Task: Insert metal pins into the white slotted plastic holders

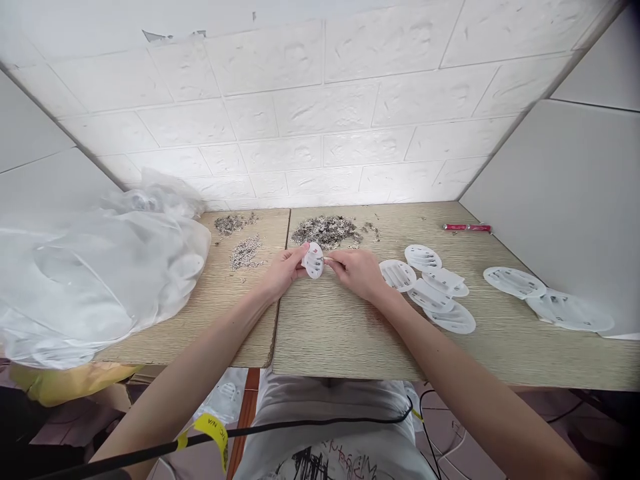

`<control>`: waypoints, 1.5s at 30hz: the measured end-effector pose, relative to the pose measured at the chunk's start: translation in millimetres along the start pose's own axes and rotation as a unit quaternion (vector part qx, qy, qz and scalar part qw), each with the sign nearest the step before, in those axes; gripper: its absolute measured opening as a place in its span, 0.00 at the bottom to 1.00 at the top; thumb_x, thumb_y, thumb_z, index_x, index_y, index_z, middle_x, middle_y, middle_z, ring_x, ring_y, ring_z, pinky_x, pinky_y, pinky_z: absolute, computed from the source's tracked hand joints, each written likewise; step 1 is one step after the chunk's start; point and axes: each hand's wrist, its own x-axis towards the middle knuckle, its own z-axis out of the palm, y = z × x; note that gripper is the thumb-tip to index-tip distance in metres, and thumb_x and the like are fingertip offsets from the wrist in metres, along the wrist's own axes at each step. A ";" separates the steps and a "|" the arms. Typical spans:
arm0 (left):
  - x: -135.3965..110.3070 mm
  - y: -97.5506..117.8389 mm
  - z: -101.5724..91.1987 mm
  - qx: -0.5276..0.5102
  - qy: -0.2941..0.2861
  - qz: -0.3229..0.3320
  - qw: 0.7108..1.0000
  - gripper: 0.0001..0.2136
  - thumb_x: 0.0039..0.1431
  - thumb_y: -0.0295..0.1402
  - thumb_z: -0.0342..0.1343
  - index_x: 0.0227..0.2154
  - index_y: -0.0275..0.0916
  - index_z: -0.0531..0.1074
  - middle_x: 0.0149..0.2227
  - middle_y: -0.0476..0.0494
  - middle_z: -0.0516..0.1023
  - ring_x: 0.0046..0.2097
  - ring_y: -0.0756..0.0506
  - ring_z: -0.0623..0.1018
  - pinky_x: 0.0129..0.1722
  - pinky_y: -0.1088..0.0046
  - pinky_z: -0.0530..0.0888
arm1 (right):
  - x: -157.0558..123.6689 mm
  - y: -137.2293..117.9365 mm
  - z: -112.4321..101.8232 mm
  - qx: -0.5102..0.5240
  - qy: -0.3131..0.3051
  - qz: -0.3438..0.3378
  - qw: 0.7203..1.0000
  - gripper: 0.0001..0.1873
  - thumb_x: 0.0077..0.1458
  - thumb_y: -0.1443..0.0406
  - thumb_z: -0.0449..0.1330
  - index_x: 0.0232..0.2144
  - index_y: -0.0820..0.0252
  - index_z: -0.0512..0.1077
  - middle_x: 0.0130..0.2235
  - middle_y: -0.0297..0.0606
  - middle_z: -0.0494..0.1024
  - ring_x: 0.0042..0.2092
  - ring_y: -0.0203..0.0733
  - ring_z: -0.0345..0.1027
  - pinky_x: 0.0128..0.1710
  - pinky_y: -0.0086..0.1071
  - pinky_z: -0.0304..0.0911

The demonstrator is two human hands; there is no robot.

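Observation:
Between my hands, above the table, is a round white plastic battery holder [314, 261] with small metal pieces on its face. My left hand [286, 270] grips its left edge between thumb and fingers. My right hand [359, 270] is pinched at the right edge of the holder; whatever small piece its fingertips may hold is too small to make out. Just beyond my hands lies a heap of small metal contacts [327, 231]. To the right, several more round white holders [434, 293] overlap on the table.
A big clear plastic bag [100, 273] covers the left side. Two smaller piles of metal parts [245, 253] lie near it. Two further white discs [515, 283] rest by the right panel, with red batteries [467, 227] behind. A black cable [300, 423] crosses in front of me.

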 end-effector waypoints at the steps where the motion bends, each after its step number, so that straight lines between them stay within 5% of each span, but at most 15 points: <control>1: 0.2 -0.3 -0.5 0.001 -0.002 0.000 1.000 0.21 0.53 0.49 0.60 0.33 0.31 0.77 0.36 0.35 0.81 0.41 0.41 0.79 0.47 0.61 0.75 | 0.0 0.1 0.4 -0.001 0.001 -0.002 1.000 0.18 0.64 0.61 0.49 0.36 0.58 0.79 0.30 0.40 0.80 0.30 0.41 0.67 0.29 0.31 0.45; 20: 0.2 0.4 0.4 0.024 -0.007 0.000 1.000 0.21 0.53 0.49 0.60 0.32 0.31 0.77 0.35 0.36 0.80 0.39 0.43 0.78 0.44 0.62 0.76 | 0.5 1.1 6.0 -0.020 -0.006 0.001 1.000 0.17 0.64 0.61 0.49 0.37 0.58 0.78 0.33 0.40 0.80 0.33 0.41 0.68 0.29 0.31 0.46; 28: 4.4 2.6 2.4 -0.042 0.037 -0.001 0.998 0.18 0.53 0.46 0.61 0.33 0.32 0.76 0.34 0.38 0.80 0.41 0.42 0.78 0.46 0.62 0.75 | 8.4 0.5 -3.0 0.085 0.002 0.076 0.994 0.19 0.59 0.59 0.52 0.19 0.60 0.65 0.21 0.34 0.68 0.25 0.35 0.54 0.27 0.31 0.43; 35: 1.8 0.8 3.2 0.004 0.000 0.022 1.000 0.18 0.54 0.45 0.60 0.35 0.33 0.78 0.38 0.38 0.80 0.40 0.44 0.77 0.44 0.65 0.73 | 10.0 5.4 -1.2 0.303 0.066 0.163 0.936 0.20 0.50 0.57 0.58 0.18 0.58 0.53 0.21 0.27 0.54 0.25 0.31 0.46 0.26 0.29 0.42; 45: 0.3 -0.7 3.9 0.051 -0.048 0.033 0.997 0.17 0.53 0.43 0.62 0.41 0.38 0.79 0.42 0.40 0.80 0.44 0.43 0.77 0.47 0.63 0.73 | 10.3 -2.0 2.7 0.270 0.050 0.199 0.941 0.18 0.49 0.57 0.57 0.17 0.58 0.56 0.21 0.28 0.56 0.26 0.32 0.49 0.27 0.30 0.44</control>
